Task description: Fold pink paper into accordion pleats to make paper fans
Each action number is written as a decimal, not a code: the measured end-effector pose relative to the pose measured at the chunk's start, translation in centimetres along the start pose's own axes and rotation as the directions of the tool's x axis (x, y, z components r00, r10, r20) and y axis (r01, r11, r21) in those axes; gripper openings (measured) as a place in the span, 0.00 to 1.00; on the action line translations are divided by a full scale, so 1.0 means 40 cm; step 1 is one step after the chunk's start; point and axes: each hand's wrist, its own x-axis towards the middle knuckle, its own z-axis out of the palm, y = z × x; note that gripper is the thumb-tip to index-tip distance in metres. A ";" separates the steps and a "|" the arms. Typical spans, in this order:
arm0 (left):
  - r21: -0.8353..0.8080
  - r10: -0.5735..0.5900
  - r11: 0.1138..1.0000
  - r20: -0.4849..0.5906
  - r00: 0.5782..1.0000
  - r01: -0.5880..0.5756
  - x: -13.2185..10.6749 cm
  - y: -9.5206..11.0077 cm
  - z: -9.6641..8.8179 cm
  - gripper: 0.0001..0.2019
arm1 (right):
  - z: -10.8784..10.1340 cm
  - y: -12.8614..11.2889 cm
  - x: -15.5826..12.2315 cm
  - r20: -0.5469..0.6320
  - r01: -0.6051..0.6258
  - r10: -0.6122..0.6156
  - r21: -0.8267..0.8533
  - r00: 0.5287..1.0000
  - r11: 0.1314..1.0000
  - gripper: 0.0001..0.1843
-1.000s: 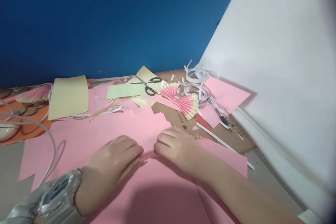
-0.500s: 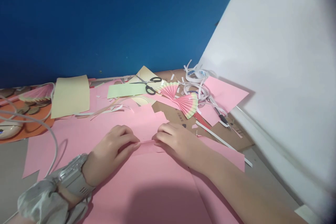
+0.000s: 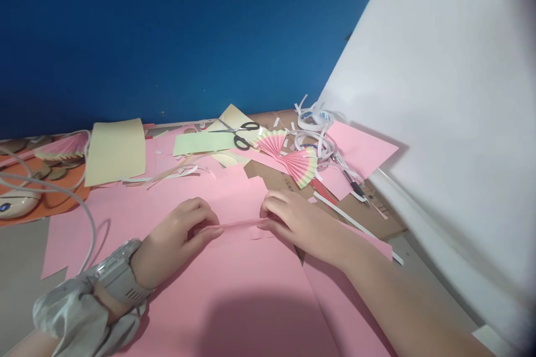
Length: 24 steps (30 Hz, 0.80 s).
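Evidently, a pink paper strip point(image 3: 240, 224) sits over larger pink sheets point(image 3: 234, 284), a narrow fold raised along it. The left hand point(image 3: 182, 237) and right hand point(image 3: 299, 227) each have a narrow grip, pinching it near either end. Some folding seems done, with a flat band apparently left; the fan-shaped piece point(image 3: 293, 159) beyond looks fully pleated. The hands cover the strip's ends, like-coloured paper blurs its outline, and the mouse point(image 3: 19, 203) is cut off at the left edge.
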 end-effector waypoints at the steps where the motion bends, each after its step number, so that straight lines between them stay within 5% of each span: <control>1: -0.003 -0.013 1.000 0.004 1.000 0.013 0.000 0.003 -0.002 0.11 | 0.000 0.000 0.000 0.001 -0.008 0.008 0.004 1.000 1.000 0.11; 10: 0.049 0.045 0.998 0.023 0.999 -0.046 -0.005 -0.005 -0.002 0.11 | -0.024 0.024 -0.016 0.091 -0.062 0.054 0.087 0.994 0.994 0.09; 17: 0.334 0.181 0.922 0.072 0.981 -0.195 -0.021 -0.015 -0.020 0.10 | -0.034 0.021 -0.036 0.085 -0.063 0.064 -0.018 0.994 0.998 0.09; 19: 0.304 0.162 0.933 0.120 0.979 -0.192 -0.036 -0.021 -0.023 0.10 | -0.031 0.017 -0.046 0.093 -0.027 0.034 -0.076 0.995 0.997 0.09; 24: 0.245 0.089 0.965 0.026 0.996 -0.093 -0.088 -0.040 -0.009 0.08 | 0.000 0.029 -0.071 0.090 0.037 -0.020 -0.192 0.996 0.981 0.17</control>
